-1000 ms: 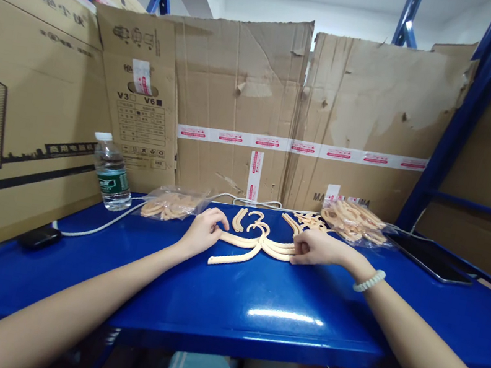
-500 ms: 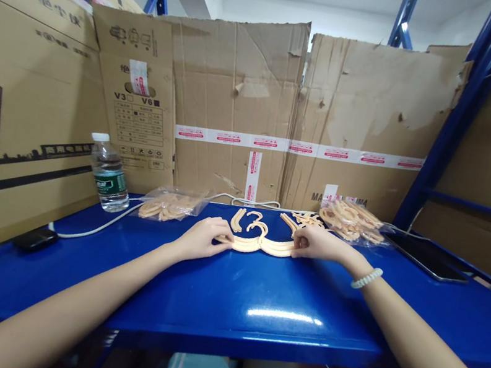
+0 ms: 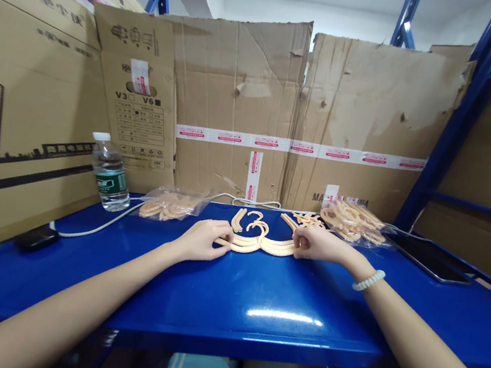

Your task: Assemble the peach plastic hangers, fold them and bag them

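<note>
A beige clothes hanger lies on the blue shelf, its two curved arms meeting at a middle joint. Its left end is pinched by my left hand, thumb and fingers closed. At the opposite end, my right hand has its fingers closed on the other arm. Curved hook pieces rest just behind the joint. A small stack of bent beige pieces lies behind my left hand, and straighter pieces lie behind my right. My fingers hide both ends of the hanger.
Clear bags of beige parts lie behind on the left and right. A water bottle, a black device with a white cable, and a dark tablet sit on the blue shelf. Cardboard walls the back.
Both hands stay almost in place, still on the hanger's ends. The strips of its left arm look slightly more separated near my left fingers.
</note>
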Demonstrator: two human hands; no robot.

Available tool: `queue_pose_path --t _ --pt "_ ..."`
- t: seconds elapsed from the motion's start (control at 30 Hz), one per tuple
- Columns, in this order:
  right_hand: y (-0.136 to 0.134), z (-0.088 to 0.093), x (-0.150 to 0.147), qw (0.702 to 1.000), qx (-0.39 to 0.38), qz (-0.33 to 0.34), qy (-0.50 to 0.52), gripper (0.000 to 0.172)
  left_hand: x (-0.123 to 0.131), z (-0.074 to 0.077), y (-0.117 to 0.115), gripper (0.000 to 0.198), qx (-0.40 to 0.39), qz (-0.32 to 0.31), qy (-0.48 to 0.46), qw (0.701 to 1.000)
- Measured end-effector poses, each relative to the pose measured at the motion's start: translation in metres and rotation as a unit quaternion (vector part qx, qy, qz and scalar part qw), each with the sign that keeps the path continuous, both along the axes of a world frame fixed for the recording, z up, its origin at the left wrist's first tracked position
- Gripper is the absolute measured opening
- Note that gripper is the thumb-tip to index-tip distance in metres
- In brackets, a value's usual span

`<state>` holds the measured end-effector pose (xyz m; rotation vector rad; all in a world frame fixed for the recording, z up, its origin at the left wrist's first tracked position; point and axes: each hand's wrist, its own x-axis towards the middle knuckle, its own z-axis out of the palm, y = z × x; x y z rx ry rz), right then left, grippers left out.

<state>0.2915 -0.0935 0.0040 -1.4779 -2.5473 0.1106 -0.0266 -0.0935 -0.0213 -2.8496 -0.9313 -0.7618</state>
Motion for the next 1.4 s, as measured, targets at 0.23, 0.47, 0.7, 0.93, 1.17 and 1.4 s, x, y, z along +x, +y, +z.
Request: queue_pose_path --t 0.23,0.47,0.7,0.93,1.17,1.4 --pt "0.004 0.0 -0.003 0.998 0.031 0.025 0.051 0.01 0.0 0.004 0.006 0.011 0.011 0.012 -0.012 1.0" --pt "0.046 0.001 -0.021 0.993 0.102 0.022 0.058 0.018 -0.012 -0.005 0.049 0.035 -0.042 0.025 0.007 0.999" --pt "0.1 0.007 -0.059 0.993 0.084 0.083 -0.028 0.014 -0.024 -0.016 0.067 0.043 -0.092 0.031 0.031 0.995" --pt "0.123 -0.003 -0.083 0.987 0.037 0.13 -0.082 0.022 -0.034 -0.016 0.073 0.045 -0.064 0.035 0.013 0.997" --pt "0.125 -0.009 -0.077 0.99 0.098 0.102 0.029 0.022 -0.039 -0.022 0.075 0.03 -0.043 0.041 -0.025 0.998" --pt "0.082 -0.001 -0.048 0.945 0.186 0.017 0.268 0.026 -0.028 -0.013 0.056 0.022 -0.041 0.019 -0.111 0.993"
